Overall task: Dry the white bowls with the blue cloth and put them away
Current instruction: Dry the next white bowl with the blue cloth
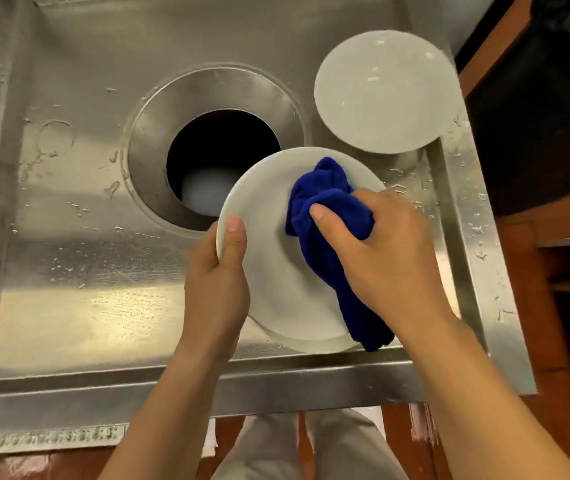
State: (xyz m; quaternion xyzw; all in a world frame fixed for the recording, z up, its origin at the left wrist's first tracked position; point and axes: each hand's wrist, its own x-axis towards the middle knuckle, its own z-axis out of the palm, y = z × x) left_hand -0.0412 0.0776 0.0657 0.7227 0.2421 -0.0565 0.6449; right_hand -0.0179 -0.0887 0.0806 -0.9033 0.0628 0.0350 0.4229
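Note:
My left hand (216, 282) grips the left rim of a white bowl (269, 265), thumb on the inside, holding it over the steel sink. My right hand (377, 258) presses a bunched blue cloth (325, 209) into the bowl's right half; a tail of the cloth hangs over the bowl's near rim. A second white bowl (385, 90) stands at the sink's back right, near the rim, and it shows a few wet glints.
The steel sink (69, 306) is wet with scattered drops. A large round drain hole (221, 150) opens at its middle, just behind the held bowl. Brown wooden furniture (553, 271) borders the sink on the right. My legs show below the sink's front edge.

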